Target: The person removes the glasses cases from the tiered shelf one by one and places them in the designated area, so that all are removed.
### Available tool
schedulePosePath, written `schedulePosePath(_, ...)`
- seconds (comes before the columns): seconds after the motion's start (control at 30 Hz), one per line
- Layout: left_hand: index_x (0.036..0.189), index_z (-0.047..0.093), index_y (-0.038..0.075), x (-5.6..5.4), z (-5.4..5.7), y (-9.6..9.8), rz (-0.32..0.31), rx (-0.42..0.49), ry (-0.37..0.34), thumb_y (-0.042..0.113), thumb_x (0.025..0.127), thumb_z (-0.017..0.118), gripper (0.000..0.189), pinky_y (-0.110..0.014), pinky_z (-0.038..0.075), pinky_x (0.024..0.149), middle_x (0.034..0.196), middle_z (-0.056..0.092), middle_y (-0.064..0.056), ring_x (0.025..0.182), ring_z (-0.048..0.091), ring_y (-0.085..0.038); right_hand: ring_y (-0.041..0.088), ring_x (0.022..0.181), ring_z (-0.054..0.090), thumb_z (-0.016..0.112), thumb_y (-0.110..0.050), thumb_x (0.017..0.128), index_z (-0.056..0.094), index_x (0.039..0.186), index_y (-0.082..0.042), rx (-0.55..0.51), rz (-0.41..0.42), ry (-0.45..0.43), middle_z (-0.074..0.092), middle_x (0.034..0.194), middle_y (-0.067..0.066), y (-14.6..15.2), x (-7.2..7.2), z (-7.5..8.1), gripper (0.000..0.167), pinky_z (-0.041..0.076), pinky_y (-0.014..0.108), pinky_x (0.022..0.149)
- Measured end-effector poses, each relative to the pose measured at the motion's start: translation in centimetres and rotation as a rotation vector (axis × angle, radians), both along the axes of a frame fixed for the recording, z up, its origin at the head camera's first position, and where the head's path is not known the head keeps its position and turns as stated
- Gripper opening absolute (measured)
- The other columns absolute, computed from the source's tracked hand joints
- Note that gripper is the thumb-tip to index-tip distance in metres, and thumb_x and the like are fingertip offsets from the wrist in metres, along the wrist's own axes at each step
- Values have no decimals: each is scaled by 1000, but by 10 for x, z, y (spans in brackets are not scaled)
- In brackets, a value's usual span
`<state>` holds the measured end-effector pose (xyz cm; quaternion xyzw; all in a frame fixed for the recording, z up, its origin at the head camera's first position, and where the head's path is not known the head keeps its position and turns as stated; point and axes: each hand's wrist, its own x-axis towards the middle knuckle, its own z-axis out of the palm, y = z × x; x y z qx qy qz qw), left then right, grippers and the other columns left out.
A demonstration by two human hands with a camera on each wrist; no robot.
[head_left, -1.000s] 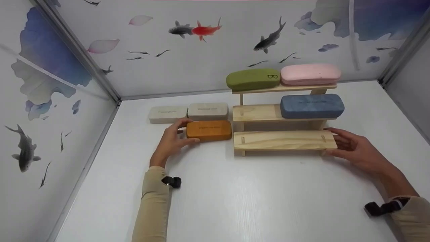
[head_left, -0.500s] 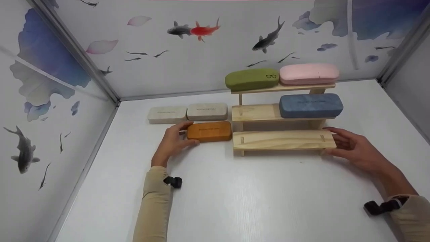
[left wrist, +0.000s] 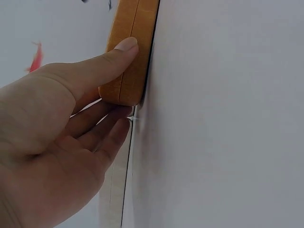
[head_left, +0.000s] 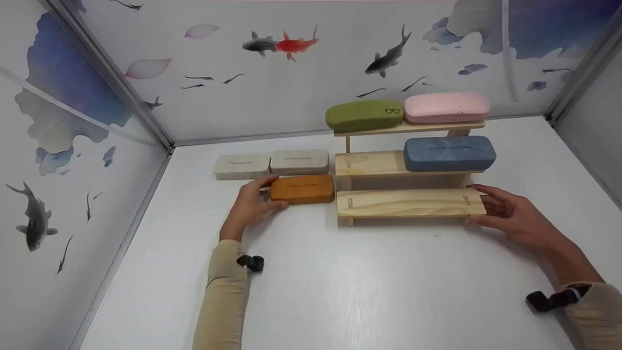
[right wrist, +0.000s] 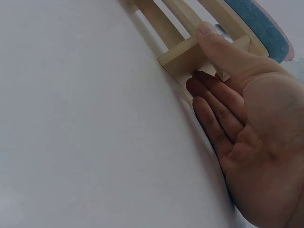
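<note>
1. Step in hand, as I judge it: the left hand (head_left: 250, 204) has taken the orange eyeglass case (head_left: 302, 189) by its left end while the right hand (head_left: 525, 223) braces the wooden stand (head_left: 384, 173).
2. Left fingers: thumb on the case's near side, fingers round the far side, closed to the case's width; the lower fingers extend past its end.
3. Right fingers: thumb and fingers bent round the stand's right end, low down, a narrow grip.
4. Case position: just left of the bottom shelf (head_left: 410, 203); it appears to rest on the white table (head_left: 350, 282).
5. Next move, my reading: a firm pinch, then a lift before any travel right, with the stand kept braced; the bottom shelf's left end blocks a flat slide.
6. Around: blue case (head_left: 449, 153) right on the middle shelf (head_left: 370, 161); green case (head_left: 364, 114) left and pink case (head_left: 447, 107) right on the top shelf (head_left: 413, 129).
7. Far side: left off-white case (head_left: 242, 166) and right off-white case (head_left: 300, 161) crowd the orange one; I cannot tell whether they touch it.
</note>
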<state>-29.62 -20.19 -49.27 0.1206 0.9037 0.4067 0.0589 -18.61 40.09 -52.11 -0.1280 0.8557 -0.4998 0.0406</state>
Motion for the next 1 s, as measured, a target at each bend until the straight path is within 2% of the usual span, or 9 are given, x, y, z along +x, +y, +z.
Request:
schedulePosePath(0.17,160,52,16,0,3,0,-8,-3,-17,21,90,91,80,-48,47,124,161,57,-10,147,57,-33,-11,123,65,79,-18,102,37,169,-12,10,-11,-1,63,141,-23,0,0,0,79,57,10,93)
schedulePosePath(0.27,161,52,18,1,5,-1,-11,3,-10,30,91,91,81,-51,44,126,165,52,-9,152,51,-34,-11,123,65,79,-18,102,37,169,-12,11,-12,-4,63,142,-23,0,1,0,80,56,10,93)
schedulePosePath(0.37,160,53,19,2,8,0,-2,34,17,41,92,89,79,-53,41,129,167,50,-7,157,46,-33,-11,122,66,79,-19,101,38,169,-14,16,-15,-10,64,142,-22,0,1,0,80,56,10,93)
schedulePosePath(0.47,158,56,18,3,15,4,3,80,73,46,96,84,73,-51,39,131,164,54,-4,157,46,-29,-11,122,66,80,-20,101,39,169,-15,19,-18,-14,64,141,-21,0,1,0,80,56,10,92)
schedulePosePath(0.57,153,61,16,6,26,14,-5,132,137,42,99,81,63,-47,38,132,158,60,-1,154,49,-25,-11,122,66,80,-21,101,39,169,-15,20,-20,-14,65,141,-21,0,1,1,79,56,9,92)
schedulePosePath(0.7,148,65,22,13,42,33,-42,185,197,35,101,80,51,-44,40,130,153,63,3,151,52,-20,-11,123,66,79,-19,102,39,169,-14,12,-15,-7,64,141,-21,1,1,1,79,56,10,93)
schedulePosePath(0.8,147,66,24,20,52,47,-82,188,240,32,102,79,48,-43,42,129,151,65,6,148,54,-17,-11,124,65,78,-18,102,38,169,-13,2,-3,-2,63,143,-22,1,0,1,78,57,10,93)
schedulePosePath(1.0,147,66,19,33,66,77,-177,178,336,31,103,78,48,-39,45,126,150,67,6,145,57,-12,-10,124,65,78,-14,102,38,168,-9,-33,8,-10,64,142,-23,1,0,0,77,59,13,93)
